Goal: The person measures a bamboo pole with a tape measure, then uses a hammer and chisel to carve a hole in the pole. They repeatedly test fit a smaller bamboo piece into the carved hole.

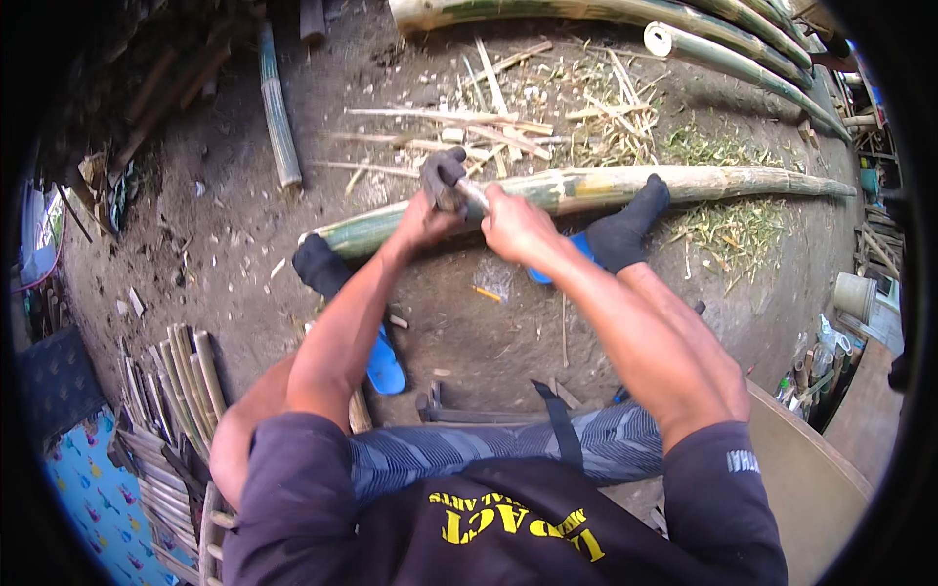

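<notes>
A long green and pale bamboo pole (586, 188) lies across the ground in front of me. My right hand (516, 227) is closed round the handle of a hammer (445, 168), whose dark head is over my left hand. My left hand (422, 223) is closed at the pole's left part; a brown, rounded end shows above its fingers, but the rest of what it grips is hidden. My feet, in black socks, touch the pole: the left foot (318, 266) near its left end, the right foot (625, 230) farther right.
Split bamboo strips (508, 137) and green shavings (733, 234) litter the soil beyond and beside the pole. More bamboo poles (743, 68) lie at the far right. A yellow pencil (486, 293) and a blue slipper (385, 366) are near my legs. Cut bamboo pieces (186, 376) stand at left.
</notes>
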`<state>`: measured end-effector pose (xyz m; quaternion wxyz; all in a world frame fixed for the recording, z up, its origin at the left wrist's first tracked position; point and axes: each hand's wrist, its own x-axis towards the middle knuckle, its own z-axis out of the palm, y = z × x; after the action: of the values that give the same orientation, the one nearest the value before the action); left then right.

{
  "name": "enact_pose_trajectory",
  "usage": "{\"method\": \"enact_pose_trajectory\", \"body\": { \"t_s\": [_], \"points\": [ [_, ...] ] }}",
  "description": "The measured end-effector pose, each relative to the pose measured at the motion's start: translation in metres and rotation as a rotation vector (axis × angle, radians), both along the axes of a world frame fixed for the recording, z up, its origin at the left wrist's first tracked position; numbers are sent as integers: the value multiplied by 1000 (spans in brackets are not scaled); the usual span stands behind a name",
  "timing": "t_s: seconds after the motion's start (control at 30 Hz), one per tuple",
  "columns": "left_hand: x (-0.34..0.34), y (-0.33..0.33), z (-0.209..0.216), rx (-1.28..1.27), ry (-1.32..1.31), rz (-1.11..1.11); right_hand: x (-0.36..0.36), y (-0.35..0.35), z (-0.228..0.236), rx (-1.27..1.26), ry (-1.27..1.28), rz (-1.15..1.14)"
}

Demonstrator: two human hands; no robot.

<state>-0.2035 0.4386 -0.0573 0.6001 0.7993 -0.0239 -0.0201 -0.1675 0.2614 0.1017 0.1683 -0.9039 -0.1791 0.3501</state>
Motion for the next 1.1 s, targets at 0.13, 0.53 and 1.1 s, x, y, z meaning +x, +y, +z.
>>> {"method": "enact_pose_trajectory", "body": {
  "t_s": [0.13, 0.53, 1.1],
  "points": [
    [-13, -5, 6, -226, 485, 104, -8, -1, -14, 269, -137, -184],
    [26, 5, 53, -373, 305, -14, -11, -33, 0, 385, -178, -468],
    [1, 1, 44, -192, 134, 2, -1, -18, 49, 240, -236, -108]
  ]
}}
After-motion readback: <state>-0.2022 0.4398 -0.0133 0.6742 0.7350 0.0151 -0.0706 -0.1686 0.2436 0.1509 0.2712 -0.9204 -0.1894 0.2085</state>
